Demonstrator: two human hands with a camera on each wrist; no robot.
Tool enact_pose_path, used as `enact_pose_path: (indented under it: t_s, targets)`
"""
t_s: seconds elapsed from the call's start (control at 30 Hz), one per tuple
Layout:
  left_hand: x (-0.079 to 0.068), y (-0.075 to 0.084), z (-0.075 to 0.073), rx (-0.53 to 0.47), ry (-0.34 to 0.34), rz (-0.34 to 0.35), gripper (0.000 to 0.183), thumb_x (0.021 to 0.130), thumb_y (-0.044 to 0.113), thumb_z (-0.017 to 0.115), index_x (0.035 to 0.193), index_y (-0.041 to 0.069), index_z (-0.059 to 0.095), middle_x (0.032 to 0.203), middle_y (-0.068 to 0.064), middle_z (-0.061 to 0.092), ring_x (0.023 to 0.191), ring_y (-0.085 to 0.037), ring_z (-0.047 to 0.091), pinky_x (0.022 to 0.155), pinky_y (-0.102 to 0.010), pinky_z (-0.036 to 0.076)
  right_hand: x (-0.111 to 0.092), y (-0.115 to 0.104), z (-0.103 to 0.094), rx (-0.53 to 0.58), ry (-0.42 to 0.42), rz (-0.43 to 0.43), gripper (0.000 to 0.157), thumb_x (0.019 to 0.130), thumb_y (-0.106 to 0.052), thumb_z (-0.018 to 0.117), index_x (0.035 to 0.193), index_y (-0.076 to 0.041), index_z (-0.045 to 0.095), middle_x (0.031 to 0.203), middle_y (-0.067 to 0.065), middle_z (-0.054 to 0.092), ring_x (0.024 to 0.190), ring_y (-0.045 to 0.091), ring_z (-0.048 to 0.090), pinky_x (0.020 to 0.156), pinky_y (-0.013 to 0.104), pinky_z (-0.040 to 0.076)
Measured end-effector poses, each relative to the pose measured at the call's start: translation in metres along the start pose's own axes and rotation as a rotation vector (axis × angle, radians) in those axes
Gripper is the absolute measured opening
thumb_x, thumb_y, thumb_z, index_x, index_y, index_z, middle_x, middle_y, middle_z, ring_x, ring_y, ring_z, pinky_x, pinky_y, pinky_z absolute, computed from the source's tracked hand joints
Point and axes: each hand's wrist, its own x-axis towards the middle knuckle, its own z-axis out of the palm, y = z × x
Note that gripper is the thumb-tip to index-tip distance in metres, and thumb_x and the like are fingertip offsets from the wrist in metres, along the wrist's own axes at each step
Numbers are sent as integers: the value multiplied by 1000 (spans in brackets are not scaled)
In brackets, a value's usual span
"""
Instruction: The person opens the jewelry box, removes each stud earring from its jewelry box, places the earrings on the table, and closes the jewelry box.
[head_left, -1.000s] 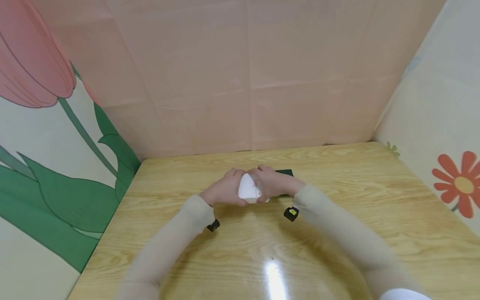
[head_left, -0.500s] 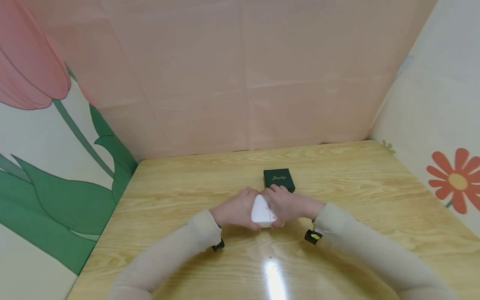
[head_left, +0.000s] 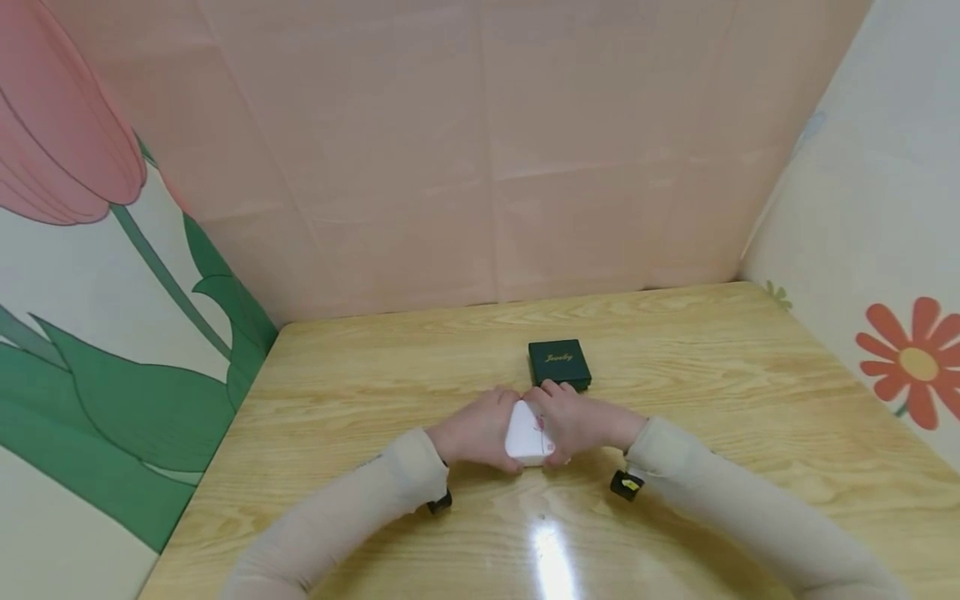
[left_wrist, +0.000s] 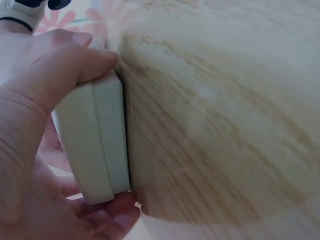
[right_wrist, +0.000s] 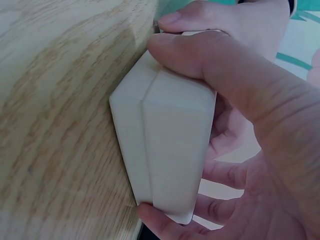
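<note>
A small white lidded box [head_left: 528,433] with a thin red drawing on top sits on the wooden table, between both hands. My left hand [head_left: 480,429] grips its left side, thumb at the near edge and fingers at the far edge. On the other side my right hand [head_left: 573,421] holds it the same way. Both wrist views show the seam between lid and base running round the white box [left_wrist: 95,135], its underside right at the tabletop. In the right wrist view, thumb and fingers span the white box [right_wrist: 165,125]. Palms cover parts of its sides.
Just behind the right hand lies a dark green box [head_left: 558,362] with gold lettering reading "Jewelry". The wooden table [head_left: 375,358] ends at a pink back wall [head_left: 375,167]. Flower-printed panels stand at left and right.
Both hands have brought the white box nearer the body and slightly right, down to the table. The green box, partly hidden earlier behind the right hand, now shows almost fully.
</note>
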Motion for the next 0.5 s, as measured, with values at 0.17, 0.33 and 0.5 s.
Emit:
enact_pose_path:
  t_s: [0.17, 0.33, 0.5]
  targets:
    - [-4, -7, 0, -50, -61, -45, 103, 61, 47, 88, 141, 10, 34, 129, -4, 45, 111, -16, 42, 97, -30, 40, 0, -1, 1, -10, -9, 17, 86, 61, -36, 90, 128, -2, 47, 113, 9, 50, 95, 22, 43, 85, 40, 38]
    - [-8, -18, -1, -136, -103, -171, 105, 59, 47, 90, 142, 13, 36, 125, -3, 42, 110, -18, 38, 96, -33, 37, 1, -1, 1, -5, -36, 54, 90, 62, -38, 89, 132, -2, 45, 116, 9, 49, 97, 23, 43, 87, 40, 39]
    - [-10, -22, 3, -261, -77, -257, 94, 58, 46, 91, 133, 13, 44, 121, -3, 43, 110, -20, 36, 94, -36, 35, 3, 0, 2, 16, -55, 79, 93, 63, -39, 89, 134, -4, 42, 118, 9, 48, 99, 23, 43, 92, 42, 39]
